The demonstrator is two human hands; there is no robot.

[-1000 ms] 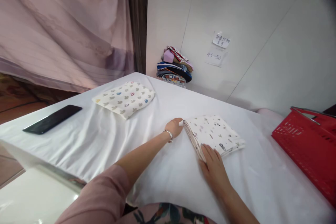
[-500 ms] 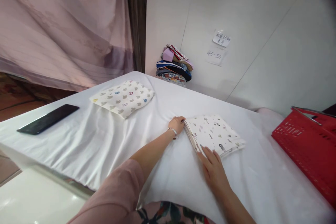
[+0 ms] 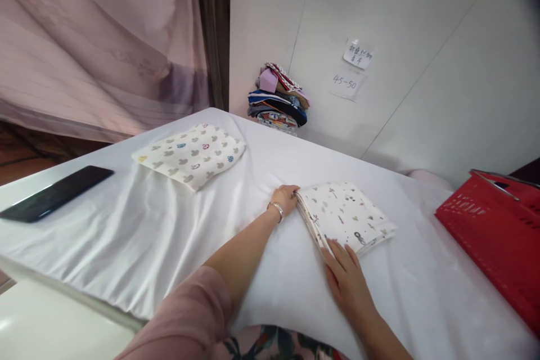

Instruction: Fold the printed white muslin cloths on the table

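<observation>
One sheet point(image 3: 345, 84) reads "45-50"; both hands point(image 3: 283, 200) point(image 3: 346, 275) touch folded cloth point(image 3: 343, 211).

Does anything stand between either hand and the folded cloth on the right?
Nothing visible: the left hand is at the left corner of the folded cloth, the right hand touches its near corner. The red basket sits farther right.

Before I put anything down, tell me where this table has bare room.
White cloth lies bare between the folded fabric and the red basket, and, wrinkled, between the grey-patterned fabric and the left hand. That hand and the right hand crowd the folded fabric's edge.
</observation>
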